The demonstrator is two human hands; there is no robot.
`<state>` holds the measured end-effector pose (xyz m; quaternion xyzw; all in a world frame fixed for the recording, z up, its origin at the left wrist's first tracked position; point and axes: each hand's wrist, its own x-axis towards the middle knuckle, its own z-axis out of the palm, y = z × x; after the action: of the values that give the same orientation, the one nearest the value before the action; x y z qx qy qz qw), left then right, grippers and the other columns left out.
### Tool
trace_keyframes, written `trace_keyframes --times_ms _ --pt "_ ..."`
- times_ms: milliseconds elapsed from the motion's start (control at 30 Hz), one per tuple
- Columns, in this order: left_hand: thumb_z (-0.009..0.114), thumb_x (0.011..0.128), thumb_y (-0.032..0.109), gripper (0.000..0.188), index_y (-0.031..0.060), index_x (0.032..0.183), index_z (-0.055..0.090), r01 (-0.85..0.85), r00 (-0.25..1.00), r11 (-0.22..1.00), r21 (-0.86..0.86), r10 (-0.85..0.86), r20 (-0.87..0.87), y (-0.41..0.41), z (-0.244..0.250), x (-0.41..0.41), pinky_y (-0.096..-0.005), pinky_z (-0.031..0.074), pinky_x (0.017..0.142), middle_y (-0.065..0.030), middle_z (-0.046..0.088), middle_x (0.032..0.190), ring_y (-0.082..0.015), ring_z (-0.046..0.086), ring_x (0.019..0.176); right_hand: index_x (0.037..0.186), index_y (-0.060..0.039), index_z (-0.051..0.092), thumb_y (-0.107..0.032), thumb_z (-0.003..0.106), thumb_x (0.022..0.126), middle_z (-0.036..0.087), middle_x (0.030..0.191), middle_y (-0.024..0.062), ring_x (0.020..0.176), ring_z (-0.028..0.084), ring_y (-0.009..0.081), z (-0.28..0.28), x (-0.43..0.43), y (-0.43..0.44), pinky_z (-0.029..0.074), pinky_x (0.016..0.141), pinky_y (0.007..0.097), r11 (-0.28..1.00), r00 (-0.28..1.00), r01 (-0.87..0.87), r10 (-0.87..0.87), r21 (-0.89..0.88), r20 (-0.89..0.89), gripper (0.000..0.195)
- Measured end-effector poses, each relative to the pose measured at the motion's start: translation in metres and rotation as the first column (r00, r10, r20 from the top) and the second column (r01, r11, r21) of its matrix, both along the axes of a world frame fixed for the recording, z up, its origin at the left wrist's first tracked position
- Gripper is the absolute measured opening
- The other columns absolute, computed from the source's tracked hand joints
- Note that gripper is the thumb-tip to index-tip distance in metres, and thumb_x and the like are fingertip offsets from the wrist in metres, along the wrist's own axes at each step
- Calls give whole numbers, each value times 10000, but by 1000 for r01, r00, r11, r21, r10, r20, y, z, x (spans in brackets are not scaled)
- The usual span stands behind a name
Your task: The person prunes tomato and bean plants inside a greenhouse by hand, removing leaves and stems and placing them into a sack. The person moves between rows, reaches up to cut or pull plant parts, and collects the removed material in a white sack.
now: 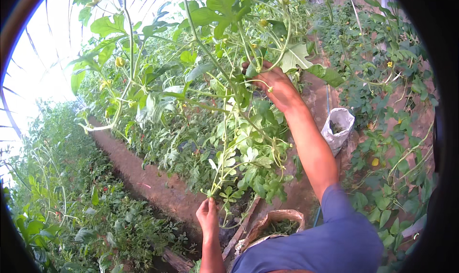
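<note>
Between the thumb and fingers of my left hand (pixel 208 212), low in the middle of the view, is the tip of a pale green vine shoot (pixel 224 165). My right hand (pixel 274 83) reaches up among the leaves and stems of a climbing vine (pixel 211 58) with lobed leaves and small yellow flowers. Its fingers are partly hidden by foliage, so whether they grip a stem does not show. Thick vine stems hang and curl across the upper left, in front of the row.
A white sack (pixel 337 129) with plant matter inside stands at the right. Another open sack (pixel 297 217) holding greenery is close to my body. A bare soil path (pixel 157 176) runs between the plant rows. A blue hose (pixel 317 216) lies along the ground.
</note>
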<state>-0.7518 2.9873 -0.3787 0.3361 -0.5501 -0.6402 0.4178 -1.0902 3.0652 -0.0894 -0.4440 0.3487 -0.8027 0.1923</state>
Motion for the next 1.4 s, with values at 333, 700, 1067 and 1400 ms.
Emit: trace_keyframes --times_ms 333,700,1067,1400 --pt "660 985 271 302 -29 1000 695 -18 998 999 32 20 -59 26 17 3 -211 336 544 35 585 725 -38 449 608 1212 -34 601 -271 633 978 649 1074 115 939 608 226 45 -77 -87 526 795 378 804 878 -470 469 -365 -98 335" --pt "629 994 245 287 -35 967 687 -44 999 999 -23 44 6 36 25 14 -233 360 543 16 585 712 -60 466 607 1040 -37 551 -202 646 907 524 722 19 566 488 116 62 -19 -94 427 492 258 911 903 -169 296 -375 312 232" --pt "651 984 233 283 -47 990 694 -42 999 999 -25 42 -12 46 30 29 -238 389 548 -4 616 730 -65 490 613 899 -132 583 -316 493 1021 366 588 -36 503 365 102 60 -23 -107 287 435 278 927 870 -233 334 -296 362 239" --pt "628 1001 246 212 34 1009 624 -58 962 935 349 146 -231 29 -4 47 -195 341 483 3 615 787 -54 473 579 1492 24 365 -276 630 994 464 1478 176 1353 454 251 -72 36 -35 328 1142 385 894 907 421 -409 154 -102 639"
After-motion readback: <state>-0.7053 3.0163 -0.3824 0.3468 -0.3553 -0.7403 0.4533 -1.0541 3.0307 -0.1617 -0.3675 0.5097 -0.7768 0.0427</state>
